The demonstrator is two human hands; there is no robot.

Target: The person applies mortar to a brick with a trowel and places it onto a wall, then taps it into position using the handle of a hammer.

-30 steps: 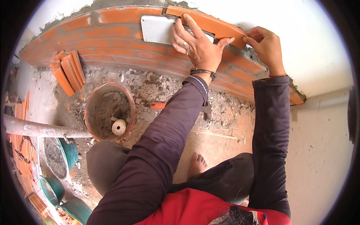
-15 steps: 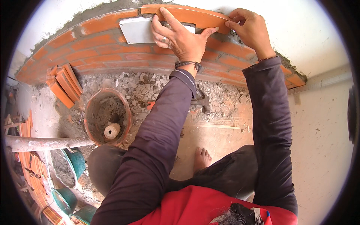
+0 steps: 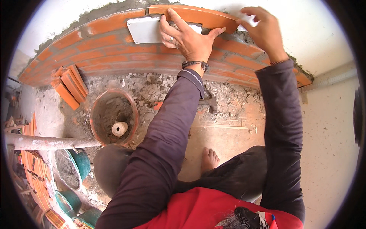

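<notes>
My left hand (image 3: 188,42) presses a long orange brick tile (image 3: 192,14) against the top course of the low brick wall. Its fingers reach over the tile's face and its thumb stretches along the lower edge near the right end. Behind that hand is a white rectangular plate (image 3: 143,30), partly covered by the fingers. My right hand (image 3: 261,30) is raised just off the tile's right end, thumb and bent fingers apart, slightly blurred, with nothing visible in them. A thin pale line runs along the tile's top edge. Grey mortar (image 3: 244,37) shows below and right of the tile.
Loose brick tiles (image 3: 69,87) lean in a stack at the wall's left. A round bucket (image 3: 93,116) holds mortar and a pale roll (image 3: 119,129). A hammer (image 3: 209,102) lies on rubble, partly behind my left arm. A pole (image 3: 53,142) and green buckets (image 3: 82,164) are at left.
My right hand has come away from the tile's right end, moving slightly up and right. My left hand stays on the tile. The whole view has shifted a little.
</notes>
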